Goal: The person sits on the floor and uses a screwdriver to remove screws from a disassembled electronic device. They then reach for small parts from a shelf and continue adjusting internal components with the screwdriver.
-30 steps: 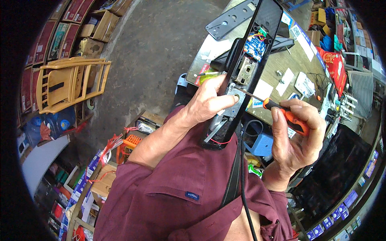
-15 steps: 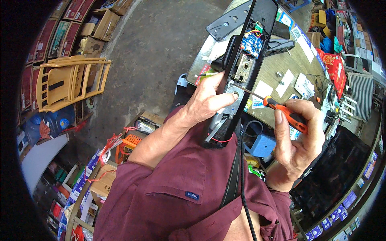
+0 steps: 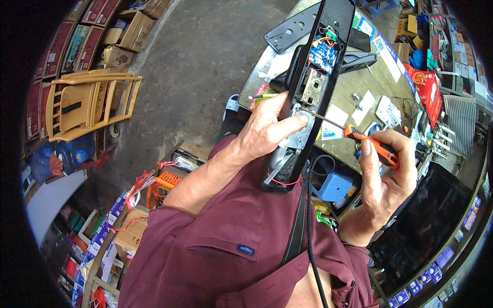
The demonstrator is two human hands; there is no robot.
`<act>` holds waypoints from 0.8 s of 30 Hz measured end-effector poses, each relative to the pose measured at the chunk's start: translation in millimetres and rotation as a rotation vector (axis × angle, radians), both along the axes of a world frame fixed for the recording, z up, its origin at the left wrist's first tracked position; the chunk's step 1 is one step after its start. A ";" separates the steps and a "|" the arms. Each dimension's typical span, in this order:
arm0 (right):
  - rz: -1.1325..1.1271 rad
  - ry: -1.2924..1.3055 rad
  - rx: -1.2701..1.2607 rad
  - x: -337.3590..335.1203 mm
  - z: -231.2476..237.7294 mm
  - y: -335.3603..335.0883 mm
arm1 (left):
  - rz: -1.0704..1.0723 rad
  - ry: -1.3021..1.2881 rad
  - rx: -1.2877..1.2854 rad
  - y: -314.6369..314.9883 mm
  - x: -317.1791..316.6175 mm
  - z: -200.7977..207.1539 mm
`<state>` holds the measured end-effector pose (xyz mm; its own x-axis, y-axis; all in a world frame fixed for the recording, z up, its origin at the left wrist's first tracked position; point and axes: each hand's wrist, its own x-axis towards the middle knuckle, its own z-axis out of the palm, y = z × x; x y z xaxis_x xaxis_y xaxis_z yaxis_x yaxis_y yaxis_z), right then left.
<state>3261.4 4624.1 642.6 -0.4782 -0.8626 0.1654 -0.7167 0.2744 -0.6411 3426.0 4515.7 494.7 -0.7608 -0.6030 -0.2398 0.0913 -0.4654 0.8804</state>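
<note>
Lock panel (image 3: pixel 313 92) upright before bench (image 3: pixel 375 77); left hand (image 3: pixel 267 128) left of it, screwdriver (image 3: pixel 367 143) right; chair (image 3: pixel 87 102) far left.

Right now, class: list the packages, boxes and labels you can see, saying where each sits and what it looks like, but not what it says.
Cardboard box: top left, on the floor, brown, open flaps.
Flat boxes: stacked along the left edge, dark red.
Red package: right end of the bench, rectangular.
White slips: on the bench, small, rectangular.
Shirt label: on the maroon shirt, small, dark blue.
</note>
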 end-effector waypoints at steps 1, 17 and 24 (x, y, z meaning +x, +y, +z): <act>-0.006 -0.020 -0.007 -0.9 -1.2 1.5 | 0.000 0.003 -0.001 -0.3 0.0 0.6; 0.213 0.039 -0.103 -9.6 1.9 -3.4 | 0.063 0.027 -0.008 2.2 -8.5 3.5; 0.269 0.073 0.063 -7.7 23.8 -13.2 | -0.005 -0.062 -0.124 -1.2 -6.5 11.3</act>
<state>3253.7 4610.8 666.4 -0.2200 -0.9664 0.1328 -0.8127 0.1062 -0.5729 3419.6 4514.5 506.0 -0.7499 -0.6273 -0.2101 0.0329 -0.3525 0.9352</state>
